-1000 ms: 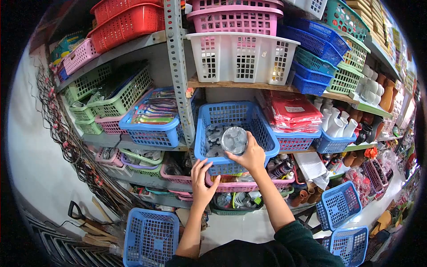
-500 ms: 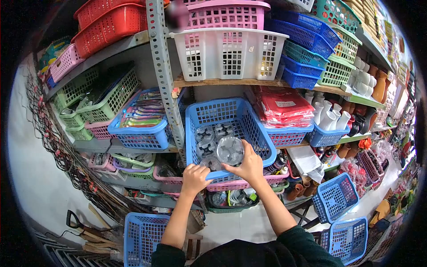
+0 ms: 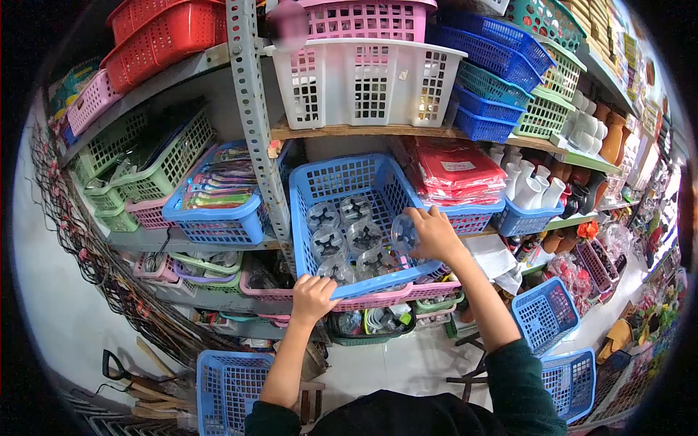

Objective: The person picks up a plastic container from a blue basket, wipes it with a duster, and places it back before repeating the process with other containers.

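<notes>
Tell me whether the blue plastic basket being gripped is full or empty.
Partly full: the blue plastic basket holds several clear round containers across its floor, well below the rim.

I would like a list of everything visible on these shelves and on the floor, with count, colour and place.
Blue basket: one, blue, middle shelf, tilted forward.
Clear plastic pieces: several, transparent, round, inside the blue basket.
White basket: one, white, upper shelf; a pink basket nested in it.
Red baskets: two stacked, upper left.
Red packets: a stack, red, right of the blue basket.
White fittings: several, in a small blue basket at right.
Floor baskets: three, blue, on the floor left and right.
Shovel: one, black handle, bottom left.
Left hand: on the blue basket's front rim.
Right hand: inside the basket, holding one clear piece.
</notes>
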Available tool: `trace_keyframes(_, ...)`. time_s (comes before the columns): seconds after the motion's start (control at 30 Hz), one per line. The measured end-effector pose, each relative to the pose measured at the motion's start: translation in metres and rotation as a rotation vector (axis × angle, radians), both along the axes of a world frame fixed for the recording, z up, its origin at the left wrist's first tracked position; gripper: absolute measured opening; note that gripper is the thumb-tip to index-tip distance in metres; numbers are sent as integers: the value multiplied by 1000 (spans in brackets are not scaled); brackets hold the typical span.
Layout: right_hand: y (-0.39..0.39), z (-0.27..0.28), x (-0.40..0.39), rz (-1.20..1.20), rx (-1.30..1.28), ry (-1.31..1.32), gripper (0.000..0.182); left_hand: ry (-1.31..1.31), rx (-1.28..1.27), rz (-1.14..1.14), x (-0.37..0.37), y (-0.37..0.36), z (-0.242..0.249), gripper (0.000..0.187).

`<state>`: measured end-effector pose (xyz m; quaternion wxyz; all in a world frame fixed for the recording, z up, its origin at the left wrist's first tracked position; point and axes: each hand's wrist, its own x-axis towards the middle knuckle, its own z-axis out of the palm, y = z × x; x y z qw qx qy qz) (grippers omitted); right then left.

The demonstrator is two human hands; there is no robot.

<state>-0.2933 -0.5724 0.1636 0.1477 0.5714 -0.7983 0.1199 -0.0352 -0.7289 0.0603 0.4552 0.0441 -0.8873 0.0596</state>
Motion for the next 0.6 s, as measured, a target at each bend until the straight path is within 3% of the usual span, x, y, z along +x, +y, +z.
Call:
trace_keyframes(0.23, -29, -27, -6, -52, 539, 307, 77, -9, -7, -10, 0, -7, 1, 30)
trace_keyframes(0.6, -50, -40, 2, -163, 787, 278, 63, -31, 10, -14, 1, -12, 4, 28)
